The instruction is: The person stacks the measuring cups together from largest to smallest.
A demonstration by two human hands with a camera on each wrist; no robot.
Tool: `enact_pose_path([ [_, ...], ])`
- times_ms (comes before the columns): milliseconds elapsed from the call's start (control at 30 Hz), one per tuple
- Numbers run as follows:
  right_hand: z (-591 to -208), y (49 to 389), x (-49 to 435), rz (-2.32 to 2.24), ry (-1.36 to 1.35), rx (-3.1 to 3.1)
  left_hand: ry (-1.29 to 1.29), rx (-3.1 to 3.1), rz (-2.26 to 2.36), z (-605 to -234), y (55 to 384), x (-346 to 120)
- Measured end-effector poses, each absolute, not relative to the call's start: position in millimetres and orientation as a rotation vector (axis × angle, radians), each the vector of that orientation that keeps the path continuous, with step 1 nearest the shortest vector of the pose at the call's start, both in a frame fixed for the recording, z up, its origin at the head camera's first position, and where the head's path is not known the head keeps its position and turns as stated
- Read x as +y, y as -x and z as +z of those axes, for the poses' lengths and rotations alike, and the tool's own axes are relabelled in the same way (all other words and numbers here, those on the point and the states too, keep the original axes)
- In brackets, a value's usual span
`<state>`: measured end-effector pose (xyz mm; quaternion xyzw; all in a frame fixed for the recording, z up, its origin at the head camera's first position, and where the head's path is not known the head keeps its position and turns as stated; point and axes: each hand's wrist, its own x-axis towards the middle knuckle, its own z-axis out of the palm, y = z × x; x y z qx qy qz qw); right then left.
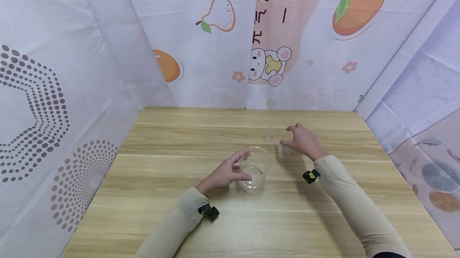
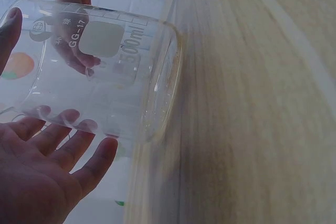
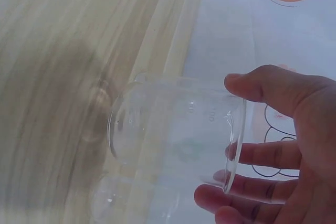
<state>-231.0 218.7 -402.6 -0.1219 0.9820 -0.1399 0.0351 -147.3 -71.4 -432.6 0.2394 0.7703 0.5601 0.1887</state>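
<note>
A large clear glass beaker point(image 1: 259, 166), printed 500ml and GG-17 in the left wrist view, stands upright on the wooden table. My left hand point(image 1: 223, 173) holds it from the left side, thumb in front and fingers spread round the far wall. Farther back and to the right, my right hand point(image 1: 303, 142) grips a smaller clear beaker point(image 3: 173, 124) near its rim. The thumb is on one side of that rim and the fingers are on the other. Just left of it stands a third, small glass beaker point(image 1: 269, 134), partly visible in the right wrist view too.
The light wooden table point(image 1: 161, 162) ends at a white curtain point(image 1: 215, 62) with fruit and cartoon prints. Patterned cloth point(image 1: 54, 110) hangs along the left side, and more cloth point(image 1: 427, 130) borders the right.
</note>
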Motion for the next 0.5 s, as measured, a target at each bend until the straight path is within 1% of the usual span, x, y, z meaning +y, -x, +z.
enact_pose_path([
  [100, -398.6, 230.3, 218.2, -0.435, 0.38, 3.03, -0.67, 2.166, 1.566, -436.8, 149.8, -71.0],
  [333, -390.2, 229.8, 217.2, -0.457, 0.406, 3.055, -0.669, 2.186, 1.569, -465.8, 162.2, -69.1],
  [500, -384.9, 227.1, 216.3, -0.482, 0.415, 3.069, -0.686, 2.183, 1.59, -471.3, 162.7, -70.0],
])
